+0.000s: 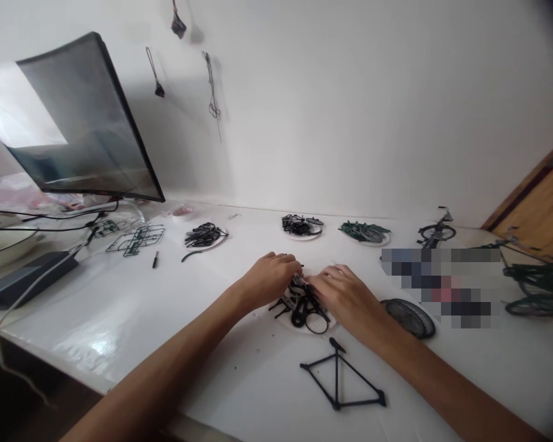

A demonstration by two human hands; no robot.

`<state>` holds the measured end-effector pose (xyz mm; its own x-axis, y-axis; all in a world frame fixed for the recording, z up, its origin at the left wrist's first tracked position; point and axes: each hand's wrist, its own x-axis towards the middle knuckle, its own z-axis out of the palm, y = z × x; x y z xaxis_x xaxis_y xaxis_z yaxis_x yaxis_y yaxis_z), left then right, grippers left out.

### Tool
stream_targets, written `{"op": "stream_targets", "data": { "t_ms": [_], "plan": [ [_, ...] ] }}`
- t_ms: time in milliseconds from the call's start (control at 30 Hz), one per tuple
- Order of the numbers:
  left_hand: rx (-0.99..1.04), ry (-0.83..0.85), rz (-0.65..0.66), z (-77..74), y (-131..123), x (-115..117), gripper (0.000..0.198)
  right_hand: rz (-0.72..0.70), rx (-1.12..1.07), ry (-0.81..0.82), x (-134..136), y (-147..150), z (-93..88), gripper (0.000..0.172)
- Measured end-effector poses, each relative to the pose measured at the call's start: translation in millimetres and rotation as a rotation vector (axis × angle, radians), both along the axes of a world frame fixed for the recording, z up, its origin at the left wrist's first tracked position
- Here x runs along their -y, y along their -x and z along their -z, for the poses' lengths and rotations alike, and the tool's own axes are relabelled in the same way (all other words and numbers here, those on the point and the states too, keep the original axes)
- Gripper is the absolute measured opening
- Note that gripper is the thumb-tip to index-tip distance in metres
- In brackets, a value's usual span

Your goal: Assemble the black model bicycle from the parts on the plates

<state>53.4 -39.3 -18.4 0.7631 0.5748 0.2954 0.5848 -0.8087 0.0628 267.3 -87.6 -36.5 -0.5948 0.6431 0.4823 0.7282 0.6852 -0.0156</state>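
Observation:
My left hand [270,279] and my right hand [338,294] meet above a white plate [304,326], their fingertips closed around a small black part [298,283] that they mostly hide. Black plastic bicycle-model parts [301,310], including a small wheel, lie heaped on the plate under my hands. A thin metal tip [334,263] pokes out beyond my right hand. Nearer me lies a black model bicycle frame [336,374]. A spoked model wheel [410,318] lies just beyond my right wrist.
Several plates of black and green parts [205,236] stand along the wall. Green parts sprues [136,240] lie at the left, and model bicycles [437,232] stand at the right. A monitor [83,123], cables and a dark power block [27,279] occupy the left side. A pixelated patch hides part of the table.

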Motion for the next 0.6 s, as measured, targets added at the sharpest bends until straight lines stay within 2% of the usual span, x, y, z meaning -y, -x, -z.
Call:
{"op": "stream_targets", "data": {
  "t_ms": [167,400,600],
  "plan": [
    [-0.007,0.022,0.037,2.4,-2.4,0.0,0.024,-0.049,0.060,-0.010,10.0,9.6,-7.9,0.050],
    [0.003,0.031,0.026,7.7,-6.6,1.5,0.014,-0.013,0.036,0.001,5.1,5.0,1.9,0.033],
    [0.038,0.032,0.018,2.5,-4.5,2.6,0.015,0.023,-0.036,0.008,4.3,2.6,5.9,0.032]
  ]
}}
